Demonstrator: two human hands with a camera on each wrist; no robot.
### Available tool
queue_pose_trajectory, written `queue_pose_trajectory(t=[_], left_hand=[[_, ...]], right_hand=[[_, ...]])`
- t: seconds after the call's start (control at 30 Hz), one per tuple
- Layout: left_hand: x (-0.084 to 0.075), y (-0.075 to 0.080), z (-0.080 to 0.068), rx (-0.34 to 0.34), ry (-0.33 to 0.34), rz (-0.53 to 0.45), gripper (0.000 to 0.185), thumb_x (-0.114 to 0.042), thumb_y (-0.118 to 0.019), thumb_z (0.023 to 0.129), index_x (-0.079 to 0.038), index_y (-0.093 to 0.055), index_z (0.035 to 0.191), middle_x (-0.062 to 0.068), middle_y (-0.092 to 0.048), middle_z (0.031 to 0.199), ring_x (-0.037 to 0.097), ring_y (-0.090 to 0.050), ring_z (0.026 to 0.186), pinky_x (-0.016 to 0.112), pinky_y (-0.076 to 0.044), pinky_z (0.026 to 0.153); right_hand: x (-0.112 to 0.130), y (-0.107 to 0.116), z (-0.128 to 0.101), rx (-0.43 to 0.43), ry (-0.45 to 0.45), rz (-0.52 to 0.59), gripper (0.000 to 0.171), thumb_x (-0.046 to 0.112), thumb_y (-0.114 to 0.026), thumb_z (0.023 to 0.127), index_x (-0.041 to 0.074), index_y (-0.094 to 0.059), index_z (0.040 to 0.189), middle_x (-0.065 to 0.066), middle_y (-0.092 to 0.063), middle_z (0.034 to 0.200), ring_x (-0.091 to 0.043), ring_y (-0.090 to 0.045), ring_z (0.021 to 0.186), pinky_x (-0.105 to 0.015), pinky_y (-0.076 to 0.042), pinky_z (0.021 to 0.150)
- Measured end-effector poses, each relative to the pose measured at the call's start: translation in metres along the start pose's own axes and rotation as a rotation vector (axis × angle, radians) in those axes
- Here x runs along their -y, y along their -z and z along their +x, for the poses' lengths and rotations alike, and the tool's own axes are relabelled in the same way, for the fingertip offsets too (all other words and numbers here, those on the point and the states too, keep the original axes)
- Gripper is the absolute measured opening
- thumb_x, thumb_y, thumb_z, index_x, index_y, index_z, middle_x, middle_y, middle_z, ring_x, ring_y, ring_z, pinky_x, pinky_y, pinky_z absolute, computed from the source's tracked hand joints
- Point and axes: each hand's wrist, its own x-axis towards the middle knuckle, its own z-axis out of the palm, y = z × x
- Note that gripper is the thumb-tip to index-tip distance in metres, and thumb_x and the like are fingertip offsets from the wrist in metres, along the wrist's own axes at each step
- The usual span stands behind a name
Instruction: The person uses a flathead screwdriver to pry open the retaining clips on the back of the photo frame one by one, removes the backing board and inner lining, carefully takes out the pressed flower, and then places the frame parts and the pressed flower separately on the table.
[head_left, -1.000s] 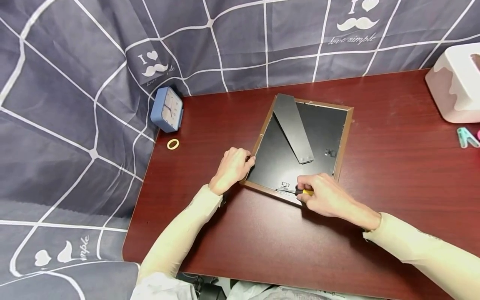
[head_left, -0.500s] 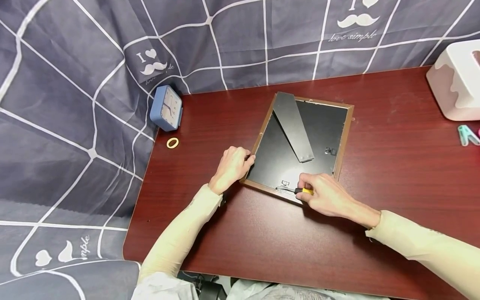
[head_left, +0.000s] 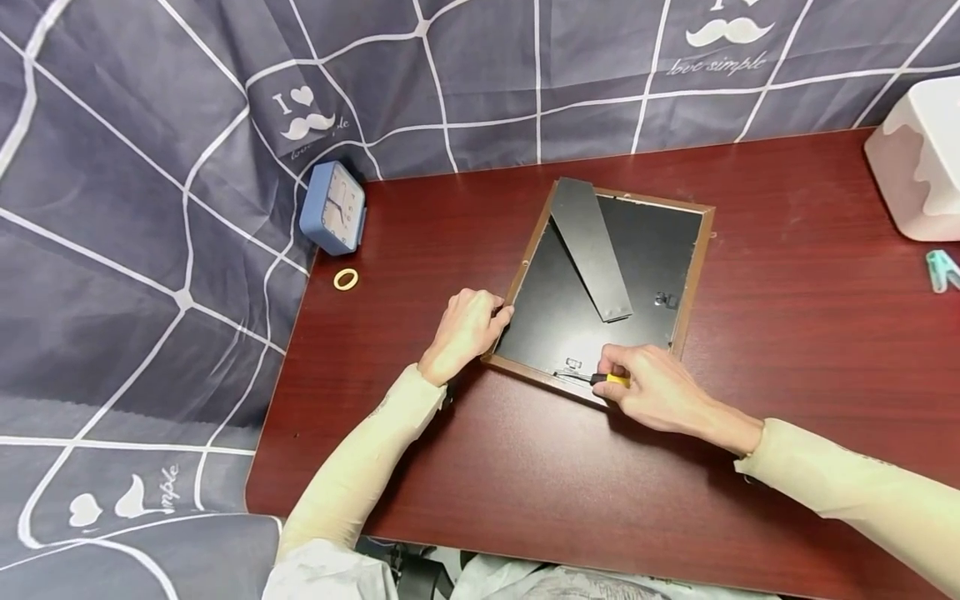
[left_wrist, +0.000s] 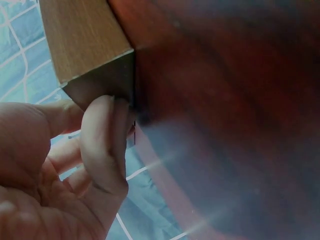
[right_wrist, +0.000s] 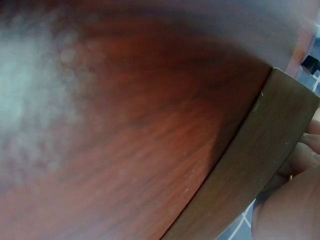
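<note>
On the dark red table [head_left: 525, 467]: one picture frame [head_left: 693, 275], wooden-edged, lying face down with its black backing board [head_left: 652, 258] seated inside the rim and a black stand flap [head_left: 592, 250] lying across that board. Left hand [head_left: 465, 329]: fingers curled against the frame's near left edge, holding it; the left wrist view adds the fingertips [left_wrist: 102, 130] pressed at a frame corner, a contact the head view only outlines. Right hand [head_left: 652, 387]: closed around a screwdriver [head_left: 611, 380] with a yellow-and-black handle, its metal shaft lying along the frame's near edge by a small clip [head_left: 573, 363]; the right wrist view shows only frame edge, table grain and blurred fingers, no tool. Further items, head view only: blue clock [head_left: 333, 208], yellow ring [head_left: 346, 279], white box [head_left: 918, 162], teal clip [head_left: 941, 271], grey checked cloth [head_left: 150, 167].
</note>
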Motion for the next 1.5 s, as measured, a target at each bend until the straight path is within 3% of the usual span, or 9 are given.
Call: queue_pose_trajectory(t=[0.4,0.5,0.63,0.77,0.97,1.17,1.27,1.33,1.5], left_hand=[[-0.008,0.008,0.01,0.022,0.012,0.009,0.033,-0.039,-0.065,0.108,-0.023,-0.076,0.082,-0.004,-0.066,0.068,0.02,-0.072,0.079,0.044,-0.064,0.071],[-0.028,0.032,0.002,0.034,0.013,-0.008,0.035,-0.035,-0.065,0.108,-0.018,-0.077,0.081,0.0,-0.067,0.068,0.024,-0.073,0.08,0.046,-0.064,0.072],[-0.034,0.037,0.002,0.031,0.019,-0.031,0.033,-0.033,-0.067,0.107,-0.017,-0.076,0.08,0.001,-0.064,0.067,0.026,-0.071,0.077,0.047,-0.062,0.067],[-0.016,0.014,0.014,0.012,0.007,-0.021,0.03,-0.039,-0.066,0.107,-0.022,-0.08,0.087,-0.003,-0.066,0.07,0.023,-0.071,0.078,0.045,-0.061,0.065],[-0.024,0.028,0.009,0.027,0.01,-0.037,0.034,-0.04,-0.068,0.108,-0.023,-0.078,0.08,-0.005,-0.062,0.065,0.02,-0.068,0.075,0.041,-0.059,0.065],[-0.014,0.026,-0.004,0.119,0.051,-0.129,0.044,-0.039,-0.074,0.104,-0.025,-0.063,0.063,-0.011,-0.044,0.055,0.012,-0.047,0.058,0.028,-0.038,0.051],[-0.02,0.031,-0.016,0.144,0.063,-0.183,0.027,-0.034,-0.073,0.103,-0.022,-0.078,0.079,-0.01,-0.053,0.058,0.011,-0.048,0.057,0.026,-0.037,0.051],[-0.034,0.045,-0.026,0.17,0.086,-0.217,0.02,-0.031,-0.073,0.103,-0.016,-0.085,0.101,-0.007,-0.066,0.067,0.011,-0.054,0.06,0.025,-0.043,0.056],[-0.063,0.068,-0.052,0.242,0.16,-0.293,0.042,-0.024,-0.07,0.106,-0.003,-0.07,0.143,0.005,-0.076,0.078,0.01,-0.069,0.058,0.026,-0.059,0.065]], right_hand=[[-0.004,0.007,-0.002,-0.057,0.067,-0.002,0.022,0.02,-0.084,0.091,0.02,-0.065,0.081,0.013,-0.054,0.064,0.0,-0.041,0.058,-0.021,-0.033,0.053],[-0.005,0.008,-0.002,-0.073,0.1,-0.003,0.022,0.02,-0.085,0.09,0.021,-0.065,0.081,0.015,-0.052,0.063,0.003,-0.039,0.058,-0.02,-0.032,0.053],[-0.008,0.01,-0.002,-0.084,0.136,-0.01,0.022,0.017,-0.085,0.089,0.022,-0.065,0.081,0.016,-0.048,0.062,0.004,-0.036,0.057,-0.019,-0.031,0.053],[-0.008,0.012,-0.001,-0.077,0.141,-0.023,0.023,0.014,-0.086,0.087,0.022,-0.065,0.081,0.017,-0.046,0.062,0.004,-0.037,0.058,-0.019,-0.03,0.053],[-0.004,0.014,-0.003,-0.101,0.129,-0.031,0.023,0.013,-0.085,0.088,0.021,-0.066,0.081,0.016,-0.047,0.062,0.003,-0.037,0.058,-0.019,-0.031,0.053],[-0.002,0.019,-0.024,-0.189,0.034,0.074,0.023,0.009,-0.081,0.093,0.022,-0.065,0.084,0.018,-0.05,0.06,0.004,-0.043,0.053,-0.02,-0.037,0.056],[-0.008,0.025,-0.043,-0.247,-0.048,0.083,0.019,0.01,-0.08,0.095,0.022,-0.067,0.088,0.016,-0.057,0.06,0.003,-0.047,0.049,-0.021,-0.039,0.055],[-0.015,0.031,-0.057,-0.28,-0.121,0.085,0.014,0.013,-0.079,0.098,0.02,-0.068,0.092,0.012,-0.06,0.058,0.0,-0.048,0.045,-0.023,-0.039,0.051],[-0.044,0.056,-0.086,-0.415,-0.296,0.004,0.007,0.019,-0.076,0.102,0.014,-0.072,0.1,0.01,-0.063,0.06,0.001,-0.048,0.051,-0.025,-0.035,0.049]])
